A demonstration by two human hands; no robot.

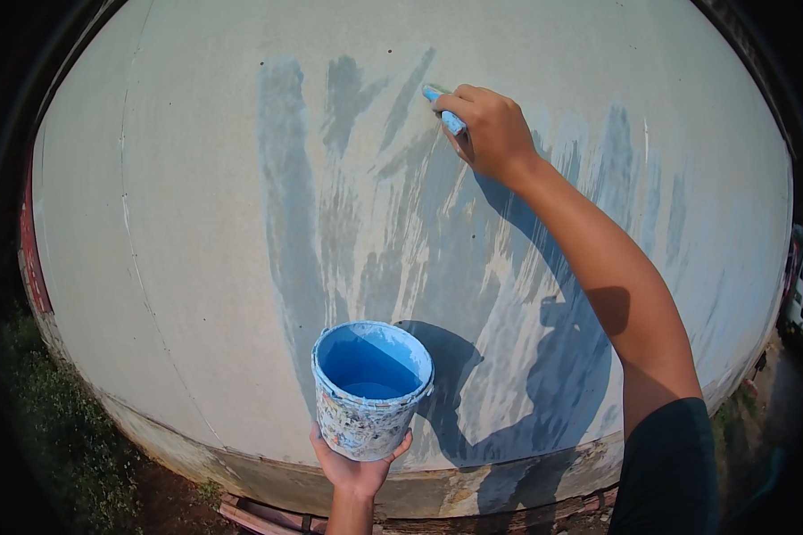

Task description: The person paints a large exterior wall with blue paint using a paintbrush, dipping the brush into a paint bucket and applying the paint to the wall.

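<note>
My left hand holds up a paint bucket from below, its fingers spread around the base. The bucket's outside is white, crusted with old splashes, and blue paint lies inside. Higher up, my right hand grips a blue, paint-smeared paintbrush against a pale grey wall. Most of the brush is hidden in my fingers. Streaky blue-grey strokes cover the wall's middle, with bare patches between them. Lighter blue strokes stand to the right of my forearm.
A thin vertical seam runs down the wall on the left. Below is a stained concrete base, with a reddish beam at its foot. Green plants grow at lower left. Shadows of my arm and the bucket fall on the wall.
</note>
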